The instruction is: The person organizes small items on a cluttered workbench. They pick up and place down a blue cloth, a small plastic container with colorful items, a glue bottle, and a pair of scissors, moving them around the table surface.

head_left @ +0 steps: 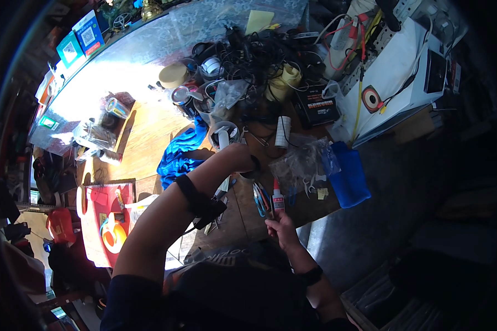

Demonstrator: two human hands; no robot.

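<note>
My left forearm reaches across the wooden workbench point(234, 207), a dark strap with a small device round it. My left hand point(240, 158) is bent over the bench beside a small dark object point(253, 167); its fingers are hidden, so their hold does not show. Lower right, my right hand point(285, 230) is closed at the bench's front edge, thumb and fingers pinched round something dark and thin that I cannot make out. Just beyond its fingertips is a small white bottle with a red nozzle point(278, 200). Blue-handled hand tools point(260, 199) lie left of the bottle.
A blue cloth point(185, 149) lies left of a round container point(224, 133). Tangled black cables point(248, 55) cover the back. Clear plastic bags point(298, 165) and a blue pouch point(350, 175) sit right. A white spool point(282, 131) stands near a black box point(316, 105). Front left is a red tray point(96, 243).
</note>
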